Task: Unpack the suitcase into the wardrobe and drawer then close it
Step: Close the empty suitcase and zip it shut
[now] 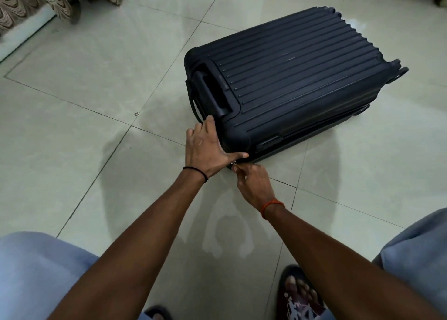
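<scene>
A dark navy ribbed hard-shell suitcase [290, 78] lies flat and closed on the tiled floor, its top handle end toward me and its wheels at the far right. My left hand [208, 148] presses flat against the near corner of the suitcase, fingers spread. Just below it, my right hand [251, 182] pinches a small metal zipper pull [233, 163] at that same corner. The zipper line along the side is mostly in shadow.
Pale glossy floor tiles [96, 90] surround the suitcase. A patterned beige curtain [36, 0] hangs at the top left. My knees in light blue trousers frame the bottom corners, and my sandalled foot [300, 295] rests on the floor at the bottom right.
</scene>
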